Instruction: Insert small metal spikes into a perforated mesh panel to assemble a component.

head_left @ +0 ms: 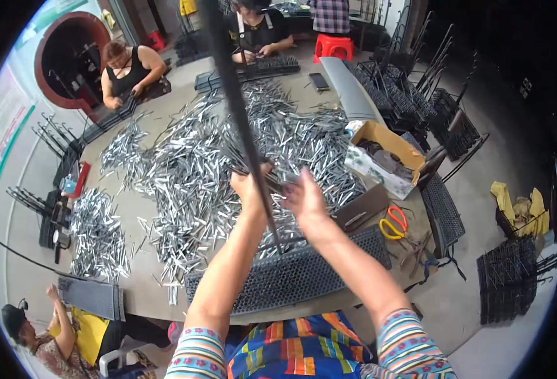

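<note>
Cardboard box (pixel 379 179), seen in the head view toward the right of the tabletop (pixel 144 290), has its top open; we find dark items inside, too shadowed to identify. Across the tabletop we see a small red tray (pixel 83 177), whose contents we cannot make out. A black perforated rack (pixel 291 278) lies along the near edge, beside scissors (pixel 393 223) with red and yellow handles.

Between these lies a broad pile of silvery metal strips (pixel 190 183). Over it, our left hand (pixel 247 188) is closed around a bundle of thin strips (pixel 232 150), which project up and away from the thumb. Our right hand (pixel 305 201) is just beside it, fingers extended and parted; we cannot tell whether its fingertips touch any strips.

A dark pole (pixel 239 117) crosses in front of the left hand and hides part of its fingers. The right fingertips are blurred. At lower left, a seated person (pixel 67 338) is partly cut off by the dark fisheye rim.
</note>
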Demonstrator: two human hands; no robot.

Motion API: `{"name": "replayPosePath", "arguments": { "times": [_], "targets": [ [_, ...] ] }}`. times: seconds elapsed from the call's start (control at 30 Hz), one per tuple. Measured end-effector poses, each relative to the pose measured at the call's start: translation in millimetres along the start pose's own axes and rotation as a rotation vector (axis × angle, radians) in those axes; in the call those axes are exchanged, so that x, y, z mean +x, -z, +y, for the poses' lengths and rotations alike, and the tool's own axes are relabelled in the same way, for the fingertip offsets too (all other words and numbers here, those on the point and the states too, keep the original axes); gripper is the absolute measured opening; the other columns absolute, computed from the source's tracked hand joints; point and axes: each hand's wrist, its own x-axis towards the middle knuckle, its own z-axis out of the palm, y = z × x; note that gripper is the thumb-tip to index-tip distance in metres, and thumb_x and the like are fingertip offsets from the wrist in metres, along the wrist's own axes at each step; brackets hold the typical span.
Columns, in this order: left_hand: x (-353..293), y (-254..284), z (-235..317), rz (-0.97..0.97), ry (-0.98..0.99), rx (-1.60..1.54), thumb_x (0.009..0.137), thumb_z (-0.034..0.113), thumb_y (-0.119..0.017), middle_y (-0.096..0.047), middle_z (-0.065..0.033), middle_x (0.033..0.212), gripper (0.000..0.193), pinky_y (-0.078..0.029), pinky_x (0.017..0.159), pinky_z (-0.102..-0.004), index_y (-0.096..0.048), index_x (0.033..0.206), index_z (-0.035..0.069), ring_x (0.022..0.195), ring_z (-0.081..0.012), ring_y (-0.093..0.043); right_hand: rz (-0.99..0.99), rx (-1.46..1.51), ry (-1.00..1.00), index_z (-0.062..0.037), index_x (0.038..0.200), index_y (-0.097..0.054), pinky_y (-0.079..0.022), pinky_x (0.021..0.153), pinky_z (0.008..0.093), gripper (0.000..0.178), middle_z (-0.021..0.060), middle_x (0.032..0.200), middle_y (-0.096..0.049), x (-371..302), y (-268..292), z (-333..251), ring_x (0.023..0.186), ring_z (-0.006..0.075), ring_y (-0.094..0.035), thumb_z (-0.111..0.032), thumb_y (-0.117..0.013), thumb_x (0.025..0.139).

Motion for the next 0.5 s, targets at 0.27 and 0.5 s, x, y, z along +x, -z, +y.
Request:
{"name": "replayPosePath", "arguments": {
  "times": [0.27,0.5],
  "targets": [
    [-31,-24,9,-0.124,0.119,0.209,0.077,0.006,-0.071,-0.067,-0.0022,0.083,0.014,-0.048,0.063,-0.0258,-0.066,0.09,0.001,0.068,-0.0112,-0.06,-0.011,-0.195,0.428,-0.0001,0.088,-0.065,-0.042,0.064,0.0283,0.03,0.003,0.081,-0.061,36,-28,17,0.073,0.0096,-0.052,-0.026,-0.054,0.097],
    [-12,-7,-3,0.077,0.365,-0.034,0.076,0.001,-0.069,-0.07,-0.0117,0.085,0.01,-0.057,0.073,-0.0319,-0.066,0.085,-0.002,0.077,-0.0208,-0.069,0.026,0.062,-0.05,-0.0129,0.094,-0.064,-0.047,0.07,0.0327,0.04,0.0029,0.09,-0.066,25,-12,7,0.076,0.0146,-0.06,-0.052,-0.053,0.094]
  ]
}}
